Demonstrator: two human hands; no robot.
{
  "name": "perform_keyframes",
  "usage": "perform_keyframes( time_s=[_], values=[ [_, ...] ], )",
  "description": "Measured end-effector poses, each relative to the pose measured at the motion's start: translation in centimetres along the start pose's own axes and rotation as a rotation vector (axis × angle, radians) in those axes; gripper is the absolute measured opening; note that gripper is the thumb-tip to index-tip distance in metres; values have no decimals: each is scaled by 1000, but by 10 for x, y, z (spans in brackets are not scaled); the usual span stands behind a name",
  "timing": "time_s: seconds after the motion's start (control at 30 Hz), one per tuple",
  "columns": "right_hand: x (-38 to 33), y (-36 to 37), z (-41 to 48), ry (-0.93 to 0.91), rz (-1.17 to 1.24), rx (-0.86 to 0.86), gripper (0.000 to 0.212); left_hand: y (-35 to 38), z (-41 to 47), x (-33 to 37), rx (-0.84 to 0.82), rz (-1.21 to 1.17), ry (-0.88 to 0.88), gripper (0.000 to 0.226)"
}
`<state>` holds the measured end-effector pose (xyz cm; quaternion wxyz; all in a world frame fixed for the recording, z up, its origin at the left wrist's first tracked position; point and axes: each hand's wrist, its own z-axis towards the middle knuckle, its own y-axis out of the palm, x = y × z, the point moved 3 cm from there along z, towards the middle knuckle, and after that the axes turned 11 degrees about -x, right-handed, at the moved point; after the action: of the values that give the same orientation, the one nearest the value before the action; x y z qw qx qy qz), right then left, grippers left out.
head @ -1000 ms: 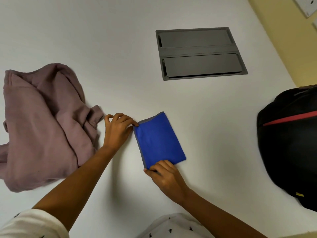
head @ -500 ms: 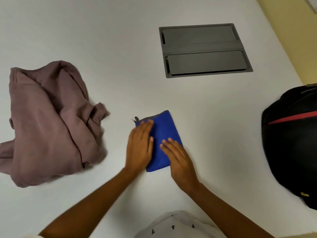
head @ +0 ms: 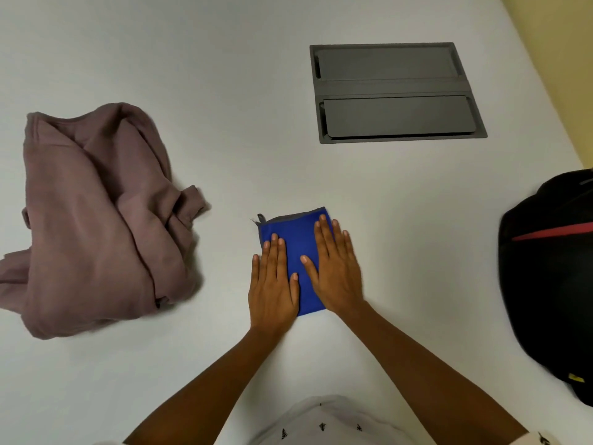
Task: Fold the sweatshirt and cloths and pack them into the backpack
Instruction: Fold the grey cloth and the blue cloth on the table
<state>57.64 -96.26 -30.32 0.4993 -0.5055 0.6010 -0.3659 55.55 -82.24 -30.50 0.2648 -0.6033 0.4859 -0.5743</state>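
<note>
A folded blue cloth [head: 296,234] with a grey edge lies on the white table [head: 224,75] in front of me. My left hand [head: 272,284] lies flat on its left half, fingers together and extended. My right hand [head: 335,268] lies flat on its right half, palm down. Neither hand grips the cloth. A crumpled mauve sweatshirt [head: 96,220] sits in a heap at the left. The black backpack [head: 552,284] with a red stripe rests at the right edge, partly cut off by the frame.
A grey recessed cable box [head: 396,91] with two lids is set into the table at the back right. A yellow wall [head: 561,59] borders the table's right side. My white patterned shirt [head: 321,422] shows at the bottom.
Both hands went from pinching the cloth's corners to lying flat on it. They have since slid a little up the cloth, the right hand reaching its far edge.
</note>
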Motion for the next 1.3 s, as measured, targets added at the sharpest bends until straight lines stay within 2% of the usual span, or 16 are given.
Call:
perform_keyframes(
  time_s=[0.1, 0.27, 0.37, 0.53, 0.67, 0.77, 0.83, 0.93, 1.1, 1.3],
  values=[
    [-6, -7, 3, 91, 68, 40, 70, 0, 0, 0, -10, -12, 8, 61],
    [-36, -3, 16, -204, 47, -38, 68, 1, 1, 1, 3, -46, -6, 59],
    [-19, -1, 26, -187, 32, -33, 66, 1, 0, 0, -6, -44, 9, 61],
    [-15, -12, 34, -54, 160, 100, 54, -1, 1, 0, -3, -92, 29, 60],
    [-13, -22, 41, -113, 140, 301, 34, -19, 12, -6, 100, -245, 13, 53],
    [-7, -31, 52, -180, 147, 351, 25, -40, 32, -10, 190, -289, -12, 45],
    [-3, -35, 59, -242, 168, 343, 21, -48, 50, -11, 195, -269, 10, 40],
    [1, -42, 69, -281, 193, 241, 16, -56, 77, -16, 163, -307, 46, 23],
    [3, -55, 84, -295, 202, 127, 9, -63, 96, -17, 162, -77, 152, 5],
    [4, -52, 88, -272, 187, 121, 9, -65, 102, -18, 118, 59, 161, 19]
  ],
)
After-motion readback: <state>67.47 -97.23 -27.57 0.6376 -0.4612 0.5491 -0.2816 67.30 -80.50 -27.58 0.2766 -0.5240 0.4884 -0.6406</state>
